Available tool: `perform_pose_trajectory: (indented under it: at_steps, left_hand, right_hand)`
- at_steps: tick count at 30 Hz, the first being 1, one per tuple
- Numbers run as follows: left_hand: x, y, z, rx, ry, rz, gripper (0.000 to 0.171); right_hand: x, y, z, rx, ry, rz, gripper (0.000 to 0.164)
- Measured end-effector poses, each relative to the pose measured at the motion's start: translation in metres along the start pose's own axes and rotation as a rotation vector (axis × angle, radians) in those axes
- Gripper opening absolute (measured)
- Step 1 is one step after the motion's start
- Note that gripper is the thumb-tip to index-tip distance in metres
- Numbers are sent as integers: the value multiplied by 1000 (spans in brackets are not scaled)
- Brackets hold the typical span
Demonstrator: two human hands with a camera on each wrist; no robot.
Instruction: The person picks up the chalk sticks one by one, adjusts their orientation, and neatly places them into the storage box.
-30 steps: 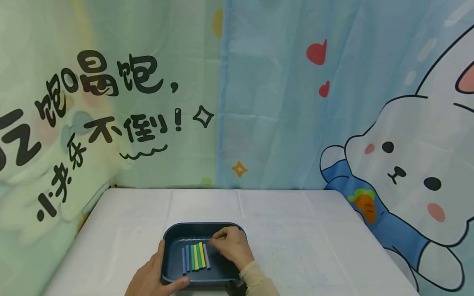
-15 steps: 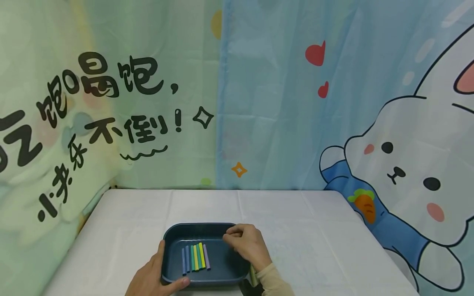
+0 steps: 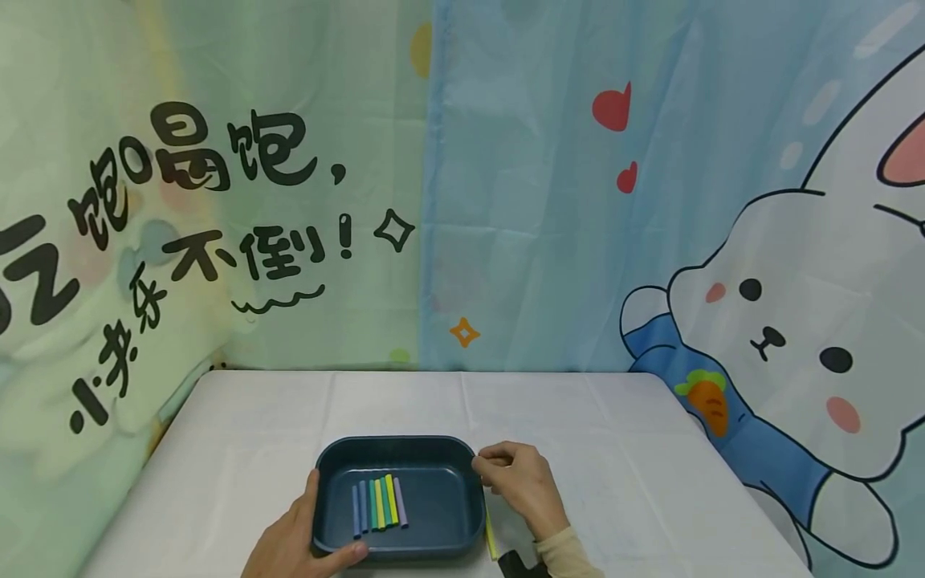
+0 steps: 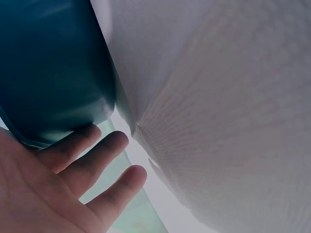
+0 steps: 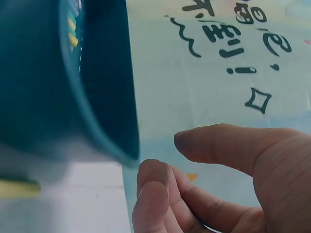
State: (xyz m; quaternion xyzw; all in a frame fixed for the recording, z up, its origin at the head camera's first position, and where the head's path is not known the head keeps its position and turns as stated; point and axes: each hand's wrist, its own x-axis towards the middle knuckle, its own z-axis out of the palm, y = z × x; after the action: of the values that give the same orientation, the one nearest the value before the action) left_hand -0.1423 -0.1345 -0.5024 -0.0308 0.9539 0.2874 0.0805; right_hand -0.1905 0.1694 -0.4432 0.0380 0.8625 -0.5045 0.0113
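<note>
A dark blue tray [image 3: 448, 514] sits on the white-covered table. My left hand [image 3: 289, 530] holds its near left corner, thumb along the front rim and fingers at the left wall; the left wrist view shows three fingers [image 4: 99, 160] at the tray's edge. Inside the tray, several thin coloured sticks [image 3: 380, 504] in blue, green, yellow and purple lie side by side. My right hand [image 3: 526, 486] is just beyond the tray's right rim, with a gap between thumb and fingers and nothing held. Below it, a yellow stick [image 3: 491, 536] lies on the table beside the tray's right wall.
The white tablecloth [image 3: 636, 482] extends behind and to the right of the tray. A printed curtain [image 3: 520, 241] with lettering and a cartoon rabbit hangs behind the table. A black object [image 3: 519, 565] shows at my right wrist.
My right hand has moved right, from above the tray to outside its right rim. The yellow stick beside the tray has come into fuller view. Left hand, tray and sticks stay put.
</note>
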Motion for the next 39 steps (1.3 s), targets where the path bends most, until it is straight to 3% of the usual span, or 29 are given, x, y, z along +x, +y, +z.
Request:
perform_pose_trajectory:
  at_steps: [8,19,39]
  left_hand:
    - [-1,0,0,-6,6,16,137]
    - [0,-2,1,-1,10,22,136]
    - [0,-2,1,-2,12,18,136]
  right_hand:
    - [-1,21,-6,-79,49,39,21]
    - [-2,54,6,-229,-2,14,14]
    - [-4,54,18,-272,4,41,6]
